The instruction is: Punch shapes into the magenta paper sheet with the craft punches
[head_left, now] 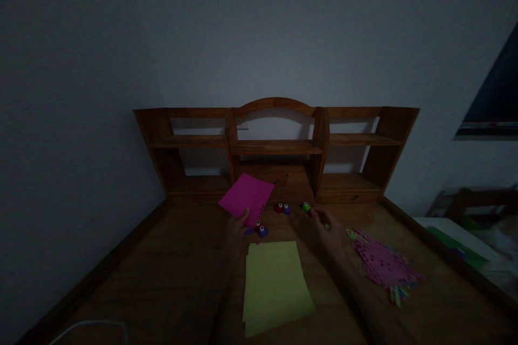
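Observation:
My left hand [237, 232] pinches the lower edge of a bright pink sheet of paper [246, 197], tilted above the desk. The sheet's right edge looks uneven or notched. Just below it lie small red and purple pieces with googly eyes [262, 230]. My right hand [328, 229] has its fingers curled together beside a small green googly-eyed piece [306, 207]; a bit of green shows under the fingers, too small to make out. Another red and purple googly-eyed pair [282, 208] sits between the hands. A stack of yellow paper [277, 285] lies in front of me.
On the right, a pile of pink strips [384, 261] lies with some green and blue ones. A wooden shelf unit [277, 146] stands at the back against the wall. A white cable [95, 322] curves at the lower left. The desk has raised wooden side edges [445, 259].

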Tool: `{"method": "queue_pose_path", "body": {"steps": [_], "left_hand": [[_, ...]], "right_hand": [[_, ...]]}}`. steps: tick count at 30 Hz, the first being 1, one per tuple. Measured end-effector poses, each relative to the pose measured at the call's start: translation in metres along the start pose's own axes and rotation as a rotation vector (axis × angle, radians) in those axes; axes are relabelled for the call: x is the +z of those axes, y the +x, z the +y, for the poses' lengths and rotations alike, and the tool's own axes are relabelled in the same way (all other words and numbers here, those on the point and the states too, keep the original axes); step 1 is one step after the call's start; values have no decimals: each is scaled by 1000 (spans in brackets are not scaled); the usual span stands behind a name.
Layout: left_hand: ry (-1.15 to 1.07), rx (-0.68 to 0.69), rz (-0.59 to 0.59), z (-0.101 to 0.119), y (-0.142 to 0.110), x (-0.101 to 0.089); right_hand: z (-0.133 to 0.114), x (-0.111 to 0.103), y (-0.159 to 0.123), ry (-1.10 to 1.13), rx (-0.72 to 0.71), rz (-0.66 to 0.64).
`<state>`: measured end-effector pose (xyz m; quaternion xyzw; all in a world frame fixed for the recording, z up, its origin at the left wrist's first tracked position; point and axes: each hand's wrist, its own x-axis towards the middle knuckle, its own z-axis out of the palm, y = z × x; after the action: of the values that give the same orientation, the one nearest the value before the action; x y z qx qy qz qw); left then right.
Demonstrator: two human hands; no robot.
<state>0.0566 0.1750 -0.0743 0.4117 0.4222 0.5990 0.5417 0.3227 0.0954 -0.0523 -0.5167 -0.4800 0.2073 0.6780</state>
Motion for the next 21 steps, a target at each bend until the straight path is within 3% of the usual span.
{"method": "queue_pose_path", "body": {"steps": [3, 5, 8, 11, 14, 21], "left_hand": [[-105, -40, -20, -3, 0, 3], [-124, -43, -36, -5, 0, 5], [-96, -25, -44, -10, -1, 8], [-41, 5, -35, -15, -4, 10], [-7, 5, -44, -18, -5, 11], [2, 32, -104, -21, 2, 11]], "right_hand": [[-35, 16, -36, -202, -213, -561], [-53, 23, -67, -346, -374, -851], [-57, 30, -112, -517, -588, -1060], [-35, 39, -143, -644, -895, -1025], [-9, 47, -156, -751, -1053, -891], [8, 57, -160, -856, -1003, -795]]}}
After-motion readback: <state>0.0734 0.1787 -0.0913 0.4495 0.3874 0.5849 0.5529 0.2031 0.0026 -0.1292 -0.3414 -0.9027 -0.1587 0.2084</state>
